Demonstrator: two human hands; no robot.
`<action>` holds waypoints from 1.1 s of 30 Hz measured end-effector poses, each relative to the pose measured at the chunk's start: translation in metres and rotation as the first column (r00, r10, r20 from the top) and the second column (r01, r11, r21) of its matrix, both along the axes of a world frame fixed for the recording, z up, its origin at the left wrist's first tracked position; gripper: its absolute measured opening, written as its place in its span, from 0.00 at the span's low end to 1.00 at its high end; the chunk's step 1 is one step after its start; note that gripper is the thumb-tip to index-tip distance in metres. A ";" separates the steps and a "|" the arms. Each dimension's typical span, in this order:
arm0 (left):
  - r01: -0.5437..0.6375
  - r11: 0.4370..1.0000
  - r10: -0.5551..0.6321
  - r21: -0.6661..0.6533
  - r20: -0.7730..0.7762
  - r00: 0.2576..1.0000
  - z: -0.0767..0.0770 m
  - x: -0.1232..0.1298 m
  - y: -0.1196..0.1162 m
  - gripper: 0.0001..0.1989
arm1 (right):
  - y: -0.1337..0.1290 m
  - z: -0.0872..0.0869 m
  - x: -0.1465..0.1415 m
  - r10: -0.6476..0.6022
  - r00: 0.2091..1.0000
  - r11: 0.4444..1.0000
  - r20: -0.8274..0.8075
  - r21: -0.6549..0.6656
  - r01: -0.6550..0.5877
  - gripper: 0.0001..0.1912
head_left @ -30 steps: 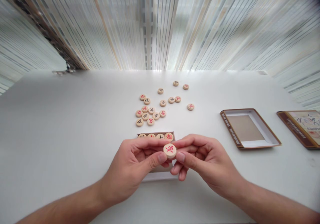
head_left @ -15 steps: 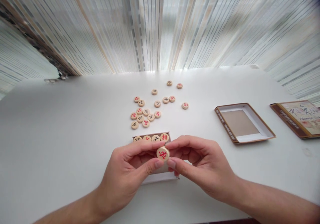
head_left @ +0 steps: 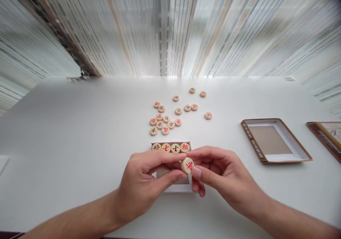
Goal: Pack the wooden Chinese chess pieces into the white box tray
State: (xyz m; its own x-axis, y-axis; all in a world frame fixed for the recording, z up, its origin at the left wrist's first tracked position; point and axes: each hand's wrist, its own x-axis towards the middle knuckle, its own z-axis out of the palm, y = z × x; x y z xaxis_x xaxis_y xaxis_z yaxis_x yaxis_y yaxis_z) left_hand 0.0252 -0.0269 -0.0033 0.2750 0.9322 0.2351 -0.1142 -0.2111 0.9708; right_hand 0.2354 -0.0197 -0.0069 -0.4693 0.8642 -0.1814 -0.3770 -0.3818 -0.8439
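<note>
In the head view, a round pale wooden piece with a red character is held in the air over the middle of the near half of the white tabletop. The left hand has its index finger and thumb drawn narrow around the piece, fingertips at its upper and lower rim. The right hand pinches the same piece, its thumb against the right side and its index finger by the upper rim; the remaining fingers curl beneath.

Below the hands, toward the tabletop's near edge, sits an open white-walled cardboard box, partly hidden by them. Along its far wall stands a row of four round wooden pieces, black and red characters alternating. Beyond the box, toward the tabletop's far edge, lie seventeen loose round wooden pieces, lettered in red or black, some touching, others apart.

Toward the tabletop's right edge lies a second open box part, shallow, with brown outer sides and white inner walls; near it is a brown printed cardboard box part, cut off by the frame. A striped curtain hangs behind the far edge.
</note>
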 end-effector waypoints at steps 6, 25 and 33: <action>-0.053 0.998 0.050 -0.046 -0.068 0.996 0.000 -0.002 -0.001 0.20 | 0.000 -0.003 0.000 -0.006 1.000 1.000 0.023 0.018 0.006 0.12; -0.024 0.954 0.034 -0.298 0.027 0.999 0.004 0.002 0.001 0.12 | -0.004 -0.007 0.001 -0.253 0.940 0.833 0.229 0.545 0.091 0.20; 0.065 0.947 -0.035 -0.314 0.098 0.995 0.005 0.002 0.001 0.12 | -0.005 -0.002 0.002 -0.153 0.954 0.938 0.258 0.341 0.059 0.07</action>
